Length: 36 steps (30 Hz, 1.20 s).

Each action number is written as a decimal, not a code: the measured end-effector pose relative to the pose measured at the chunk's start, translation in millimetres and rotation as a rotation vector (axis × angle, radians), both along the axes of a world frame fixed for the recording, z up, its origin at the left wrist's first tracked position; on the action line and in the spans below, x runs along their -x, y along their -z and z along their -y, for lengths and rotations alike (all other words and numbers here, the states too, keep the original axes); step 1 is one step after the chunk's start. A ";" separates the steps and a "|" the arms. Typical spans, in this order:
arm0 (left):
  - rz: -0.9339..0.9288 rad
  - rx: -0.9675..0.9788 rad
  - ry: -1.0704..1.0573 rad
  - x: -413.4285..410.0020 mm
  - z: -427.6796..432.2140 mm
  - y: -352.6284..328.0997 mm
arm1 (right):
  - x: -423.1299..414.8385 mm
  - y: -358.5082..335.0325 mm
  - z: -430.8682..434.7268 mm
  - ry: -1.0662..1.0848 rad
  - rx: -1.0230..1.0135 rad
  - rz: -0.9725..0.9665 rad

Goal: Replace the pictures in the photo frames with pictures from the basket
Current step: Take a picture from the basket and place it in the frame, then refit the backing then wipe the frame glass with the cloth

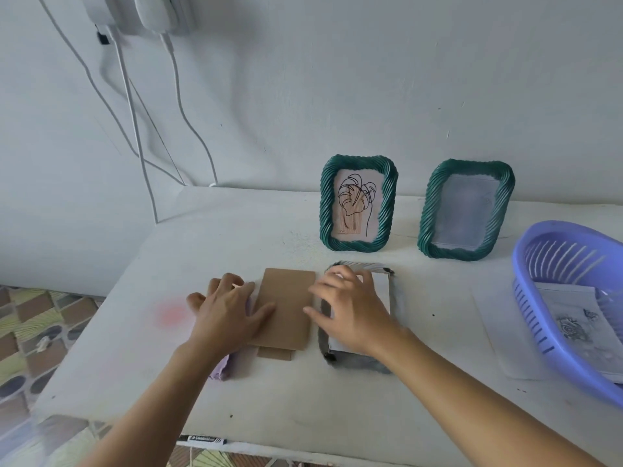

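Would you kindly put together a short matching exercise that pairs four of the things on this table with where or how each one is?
Things
1. left green frame
2. right green frame
3. basket
4. cardboard backing

States
A. lies flat, with the left hand resting on it
B. stands upright and shows a leaf drawing
C. sits at the table's right side and holds printed sheets
D. stands upright and shows a pale picture, too blurred to make out

Pairs: 1-B, 2-D, 3-C, 4-A

Basket [526, 298] right of frames [358, 203]
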<state>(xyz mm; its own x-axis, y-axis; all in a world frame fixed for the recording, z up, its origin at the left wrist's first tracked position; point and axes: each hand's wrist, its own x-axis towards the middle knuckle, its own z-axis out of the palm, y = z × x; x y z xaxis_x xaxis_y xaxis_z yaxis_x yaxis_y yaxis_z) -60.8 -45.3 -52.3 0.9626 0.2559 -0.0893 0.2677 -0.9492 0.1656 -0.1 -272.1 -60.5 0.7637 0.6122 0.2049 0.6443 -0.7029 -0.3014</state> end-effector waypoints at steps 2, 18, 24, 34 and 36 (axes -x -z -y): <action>0.029 0.035 0.003 2.2 1.3 0.1 | 2.0 -1.4 -10.2 -0.029 0.088 0.020; 0.178 0.628 -0.052 -2.8 9.0 -30.5 | 2.7 -14.3 -23.7 0.101 0.016 -0.140; 0.181 0.899 0.108 -0.1 30.1 -37.7 | -0.9 -26.5 -23.2 0.195 -0.274 -0.394; 0.101 0.834 0.171 3.8 49.5 -15.5 | -8.2 -26.4 -7.7 0.289 -0.586 -0.516; 0.130 0.829 0.162 4.0 55.0 -14.7 | -8.1 -24.3 -2.3 0.315 -0.606 -0.536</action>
<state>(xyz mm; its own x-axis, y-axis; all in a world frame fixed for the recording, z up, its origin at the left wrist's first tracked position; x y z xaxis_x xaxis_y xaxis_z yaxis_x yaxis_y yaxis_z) -64.8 -100.4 -37.6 0.9972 0.0151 -0.0734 0.0701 -0.5324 0.8436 8.0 -269.8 -36.1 0.9662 0.2578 -0.0094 0.1102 -0.4451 -0.8887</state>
